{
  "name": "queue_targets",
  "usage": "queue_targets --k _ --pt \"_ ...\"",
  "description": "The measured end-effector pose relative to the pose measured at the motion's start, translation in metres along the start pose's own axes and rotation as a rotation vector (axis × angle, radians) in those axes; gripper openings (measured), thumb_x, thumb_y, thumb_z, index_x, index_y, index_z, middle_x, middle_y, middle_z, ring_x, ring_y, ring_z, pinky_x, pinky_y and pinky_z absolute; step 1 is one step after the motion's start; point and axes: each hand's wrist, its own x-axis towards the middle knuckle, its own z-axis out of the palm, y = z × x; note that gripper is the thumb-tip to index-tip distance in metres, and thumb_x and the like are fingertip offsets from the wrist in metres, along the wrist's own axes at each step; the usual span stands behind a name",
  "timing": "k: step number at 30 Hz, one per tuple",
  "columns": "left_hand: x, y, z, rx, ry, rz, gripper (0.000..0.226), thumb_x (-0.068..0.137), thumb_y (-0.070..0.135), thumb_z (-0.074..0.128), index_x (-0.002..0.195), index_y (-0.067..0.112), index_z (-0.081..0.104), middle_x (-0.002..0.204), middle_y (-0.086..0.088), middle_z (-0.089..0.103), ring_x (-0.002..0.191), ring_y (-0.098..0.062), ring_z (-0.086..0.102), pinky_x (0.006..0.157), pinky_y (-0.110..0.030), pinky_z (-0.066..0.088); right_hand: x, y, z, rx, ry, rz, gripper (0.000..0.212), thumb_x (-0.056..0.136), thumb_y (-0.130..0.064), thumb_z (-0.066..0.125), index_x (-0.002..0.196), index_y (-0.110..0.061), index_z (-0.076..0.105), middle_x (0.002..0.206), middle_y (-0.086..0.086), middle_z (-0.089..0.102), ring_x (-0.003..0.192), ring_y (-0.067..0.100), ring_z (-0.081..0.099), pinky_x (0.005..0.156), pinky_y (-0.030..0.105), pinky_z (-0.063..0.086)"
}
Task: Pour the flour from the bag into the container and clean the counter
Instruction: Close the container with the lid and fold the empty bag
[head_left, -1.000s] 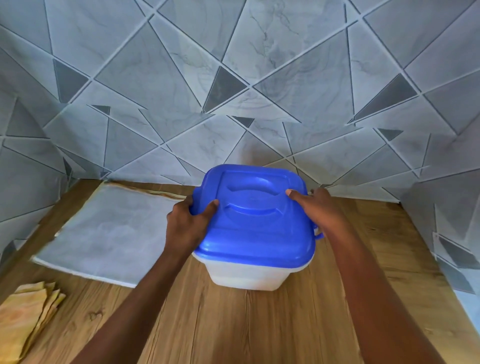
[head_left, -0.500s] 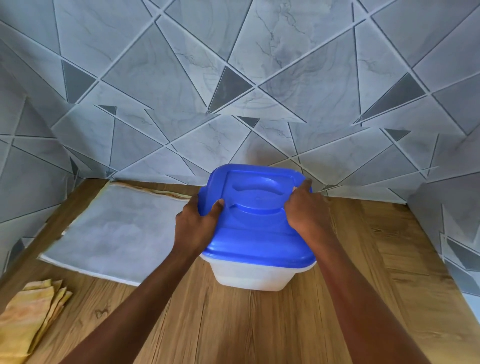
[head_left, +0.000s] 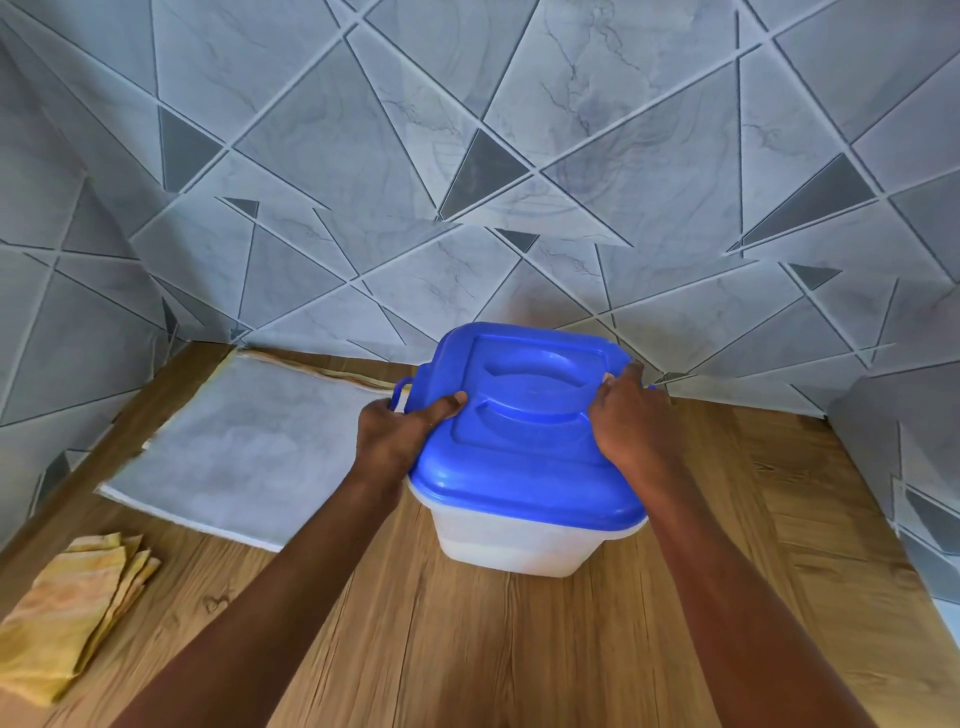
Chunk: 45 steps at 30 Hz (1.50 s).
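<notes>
I see the tub (head_left: 511, 540) on the counter (head_left: 467, 649), its blue lid (head_left: 524, 431) on top. My left hand (head_left: 397, 434) grips the lid's left edge, thumb on top; my right hand (head_left: 626, 421) curls over its right edge. The bag (head_left: 244, 452) lies flat, left, perhaps empty.

Wood-grain counter (head_left: 467, 649) filling lower frame. White container (head_left: 511, 543) with blue lid (head_left: 524, 441) sitting at centre. Flat grey sheet (head_left: 249, 457) lying left of it, at wall. Folded yellow cloth (head_left: 67, 618) resting at lower left edge.
</notes>
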Motion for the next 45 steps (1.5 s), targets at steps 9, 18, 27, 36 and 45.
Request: queue_targets --k 9,18,27,36,45 --pt "0.006 0.006 0.002 0.469 0.151 0.294 0.056 0.068 0.065 0.074 0.081 0.013 0.058 0.071 0.004 0.055 0.071 -0.019 0.057 0.052 -0.026 0.036 0.002 0.012 0.008 0.066 0.053 -0.003 0.06 0.107 -0.04 0.028 0.158 -0.008 0.025 0.132 0.028 0.06 0.117 0.046 0.06 0.093 0.055 0.054" --pt "-0.005 0.011 0.004 0.753 0.154 0.502 0.053 0.086 0.059 0.058 0.092 0.007 0.064 0.078 -0.004 0.063 0.087 -0.029 0.063 0.073 -0.034 0.047 0.001 0.01 0.005 0.145 0.055 0.007 0.056 0.107 -0.04 0.034 0.149 -0.003 0.037 0.129 0.025 0.062 0.117 0.045 0.06 0.089 0.047 0.049" --pt "-0.029 -0.039 0.005 0.206 0.008 0.514 0.079 0.08 0.057 0.065 0.149 0.041 0.031 0.142 0.016 0.048 0.128 -0.005 0.047 0.102 -0.026 0.039 -0.047 0.036 0.014 0.631 0.103 0.039 0.073 0.094 -0.055 0.063 0.157 -0.034 0.034 0.157 -0.009 0.043 0.142 0.017 0.044 0.116 0.043 0.04" --pt "-0.012 -0.037 0.028 0.102 0.077 0.518 0.074 0.081 0.045 0.066 0.148 0.032 0.04 0.137 0.012 0.055 0.125 -0.005 0.052 0.1 -0.021 0.043 -0.04 0.038 0.012 0.833 0.119 0.08 0.07 0.095 -0.044 0.068 0.156 -0.042 0.034 0.135 -0.026 0.045 0.116 -0.003 0.044 0.091 0.015 0.038" --pt "0.021 -0.014 0.078 0.107 0.061 0.53 0.07 0.084 0.049 0.064 0.148 0.038 0.036 0.138 0.019 0.052 0.128 -0.005 0.05 0.106 -0.041 0.047 0.033 0.055 0.008 0.885 0.127 0.067 0.069 0.089 -0.048 0.073 0.152 -0.039 0.044 0.153 -0.017 0.048 0.138 0.005 0.047 0.113 0.035 0.043"
